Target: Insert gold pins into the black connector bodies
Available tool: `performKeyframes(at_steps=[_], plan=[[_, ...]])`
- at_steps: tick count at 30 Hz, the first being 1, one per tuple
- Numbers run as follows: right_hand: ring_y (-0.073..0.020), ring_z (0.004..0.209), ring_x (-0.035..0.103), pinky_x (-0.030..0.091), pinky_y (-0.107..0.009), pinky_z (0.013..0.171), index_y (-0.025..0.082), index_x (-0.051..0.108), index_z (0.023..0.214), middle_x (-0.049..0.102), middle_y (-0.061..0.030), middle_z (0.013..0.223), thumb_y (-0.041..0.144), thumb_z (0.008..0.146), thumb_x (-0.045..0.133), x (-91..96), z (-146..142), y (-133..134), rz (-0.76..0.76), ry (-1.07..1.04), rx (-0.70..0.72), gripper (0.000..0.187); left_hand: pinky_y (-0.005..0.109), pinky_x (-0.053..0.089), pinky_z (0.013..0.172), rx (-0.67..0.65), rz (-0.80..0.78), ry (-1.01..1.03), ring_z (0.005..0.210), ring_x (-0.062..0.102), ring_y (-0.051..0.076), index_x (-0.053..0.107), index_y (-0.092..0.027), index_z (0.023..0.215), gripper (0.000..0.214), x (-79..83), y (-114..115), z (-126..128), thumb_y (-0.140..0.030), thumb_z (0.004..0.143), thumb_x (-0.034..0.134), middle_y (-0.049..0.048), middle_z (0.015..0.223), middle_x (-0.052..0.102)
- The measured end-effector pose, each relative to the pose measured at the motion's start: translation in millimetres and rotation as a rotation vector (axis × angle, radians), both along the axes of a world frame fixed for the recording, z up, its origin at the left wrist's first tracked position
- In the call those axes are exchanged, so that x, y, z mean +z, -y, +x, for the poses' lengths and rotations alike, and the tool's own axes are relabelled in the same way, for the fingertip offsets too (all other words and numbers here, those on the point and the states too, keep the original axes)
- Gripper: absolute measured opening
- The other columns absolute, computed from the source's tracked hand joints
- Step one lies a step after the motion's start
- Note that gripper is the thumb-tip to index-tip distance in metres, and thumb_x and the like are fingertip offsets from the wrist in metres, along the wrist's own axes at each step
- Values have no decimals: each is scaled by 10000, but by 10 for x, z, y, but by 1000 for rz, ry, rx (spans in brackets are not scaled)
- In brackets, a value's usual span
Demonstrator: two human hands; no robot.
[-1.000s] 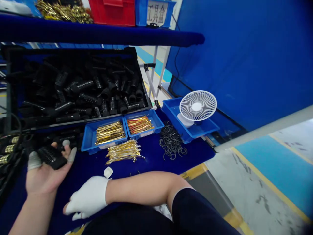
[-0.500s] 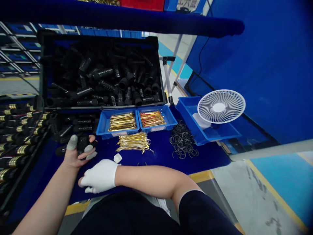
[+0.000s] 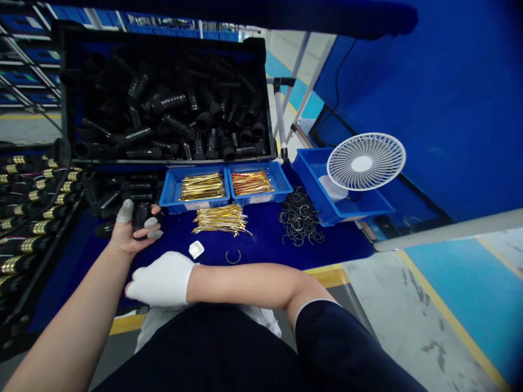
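Observation:
My left hand [image 3: 129, 231], with grey cots on several fingers, is closed round a black ribbed tube-shaped part [image 3: 141, 214] at the left of the blue-covered table. Just below and to the right, my right hand [image 3: 161, 280] wears a white glove with bare fingertips. Its fingers curl downward, and whatever they may hold is hidden under the hand. Beyond my left hand lie more black ribbed parts [image 3: 141, 185]. A small white square piece [image 3: 196, 249] and a single dark open ring [image 3: 233, 257] rest beside my right wrist and forearm.
A large black crate [image 3: 163, 161] of ribbed parts stands behind two blue trays [image 3: 171, 209] of gold and red-gold wire-like pieces. Loose gold pieces [image 3: 220, 220] lie in front. Rightward are a heap of dark rings [image 3: 300, 218] and a white fan [image 3: 366, 161]. Gold-banded parts [image 3: 36, 226] fill the left.
The view has tipped downward, so the table sits higher in the picture. The single dark ring has come into fuller view above my right forearm. My left hand keeps its hold on the ribbed part.

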State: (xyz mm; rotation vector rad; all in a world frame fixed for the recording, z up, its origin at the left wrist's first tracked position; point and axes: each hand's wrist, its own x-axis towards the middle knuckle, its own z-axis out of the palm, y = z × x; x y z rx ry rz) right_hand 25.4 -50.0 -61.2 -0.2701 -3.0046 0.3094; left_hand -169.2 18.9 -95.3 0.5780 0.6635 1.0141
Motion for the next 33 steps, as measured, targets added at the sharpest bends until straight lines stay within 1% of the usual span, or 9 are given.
performKeyframes(at_steps=[5,8,13,18,20,22,24,28,33], plan=[[-181,706,640,426,-321,576,206,616,1066,635,-40,989,190,1025,394,-62,794,173,29,61,-245,226,236,478,503,-27,27,-10,355,235,-7,604,-143,986,522,4,26,-19,-646,852,636,-36,652,583],[-173,729,650,431,-306,616,262,586,1242,646,-45,1072,251,1023,458,-249,1464,158,4,180,-475,254,253,490,510,-37,28,-15,353,263,-3,616,-143,992,515,1,32,-13,-642,866,621,-25,663,599],[-179,850,672,467,-290,761,228,648,1156,657,-67,1127,266,1028,463,-441,2179,-43,6,85,-950,229,257,505,510,-40,29,-9,355,312,-3,639,-128,1006,555,-5,16,-31,-637,799,715,-16,679,622],[-204,962,676,497,-283,819,218,622,1162,664,-75,1153,305,992,535,-397,2112,-264,-7,-159,-1170,210,330,593,620,12,21,-46,455,519,66,673,-138,977,522,4,98,65,-599,758,784,37,781,697],[-204,917,679,499,-286,782,224,631,1168,663,-75,1156,315,964,582,-372,1980,-335,-27,-100,-1206,228,402,614,792,75,-10,-126,749,702,194,692,-134,899,475,18,195,219,-572,751,802,111,969,742],[-194,883,677,490,-279,760,234,654,1116,667,-67,1130,283,953,586,-369,1843,-387,-43,-18,-1197,183,422,525,1020,146,-1,-232,1106,683,299,713,-127,865,422,30,313,411,-519,753,823,157,1115,739],[-191,868,672,483,-276,748,238,663,1073,669,-62,1107,237,942,574,-383,1737,-411,-39,39,-1145,158,423,409,1140,157,23,-324,1250,612,334,734,-123,898,409,37,424,578,-484,740,845,173,1153,737],[-193,882,670,496,-282,766,236,665,1058,671,-56,1092,180,925,561,-360,1738,-377,-47,-19,-1088,177,455,381,1159,134,-23,-374,1261,609,341,725,-123,962,406,55,566,681,-447,750,848,177,1192,726],[-209,1012,659,514,-310,888,214,650,1110,661,-71,1107,171,958,528,-132,1886,-250,-6,-375,-1129,200,506,539,1001,371,-155,-181,982,731,266,675,-179,1058,405,143,659,530,-493,820,769,126,1106,739]])
